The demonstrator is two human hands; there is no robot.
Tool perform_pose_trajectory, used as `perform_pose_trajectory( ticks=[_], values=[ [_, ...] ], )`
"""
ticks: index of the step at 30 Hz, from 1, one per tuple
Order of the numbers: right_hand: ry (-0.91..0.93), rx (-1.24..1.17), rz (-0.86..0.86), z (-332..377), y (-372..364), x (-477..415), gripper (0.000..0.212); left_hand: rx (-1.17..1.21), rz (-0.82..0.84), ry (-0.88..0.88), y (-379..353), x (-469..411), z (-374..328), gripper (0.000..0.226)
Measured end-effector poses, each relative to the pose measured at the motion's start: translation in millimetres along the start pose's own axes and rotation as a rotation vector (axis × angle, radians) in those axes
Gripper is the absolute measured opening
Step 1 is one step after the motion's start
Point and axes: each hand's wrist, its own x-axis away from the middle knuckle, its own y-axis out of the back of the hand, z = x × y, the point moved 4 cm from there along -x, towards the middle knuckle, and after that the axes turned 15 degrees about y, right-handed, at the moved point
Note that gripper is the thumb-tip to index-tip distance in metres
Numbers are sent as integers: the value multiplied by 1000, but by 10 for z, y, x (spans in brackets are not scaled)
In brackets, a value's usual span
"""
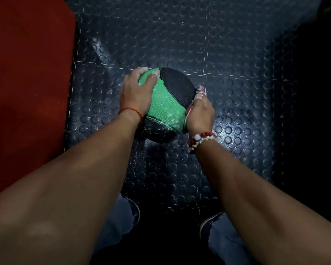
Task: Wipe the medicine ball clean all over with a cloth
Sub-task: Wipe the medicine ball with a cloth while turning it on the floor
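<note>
Medicine ball sits on the studded rubber floor, held between both hands.
Left hand cups its upper left, fingers curled over the green panel. Right hand clenches the cloth against its right side. Ball looks heavy, stiff and grippy. Best to roll it by the sides to reach the underside.

Looks like a gym or fitness room. The floor is dark rubber tiling with raised round studs, the tile seams show as pale lines, and whitish specks are scattered over it; a red mat with a rounded corner lies along the left edge, right against the tiles. A green-and-black textured medicine ball sits on the studded floor, which fits; lighting is dim and the right side goes to black.
</note>
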Motion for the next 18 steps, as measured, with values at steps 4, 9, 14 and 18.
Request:
perform_pose_trajectory(
  ticks=[4,9,14,18],
  values=[
    [351,87,6,243,-86,252,40,-22,3,-13,9,-21,-17,41],
    [411,262,121,426,-108,-2,39,-29,14,-21,12,-17,-19,43],
    [204,182,92,196,-60,-311,44,-7,18,-11,6,-1,-22,44],
    [143,200,74,164,-46,-53,38,-8,14,-12,10,8,-27,43]
  ],
)
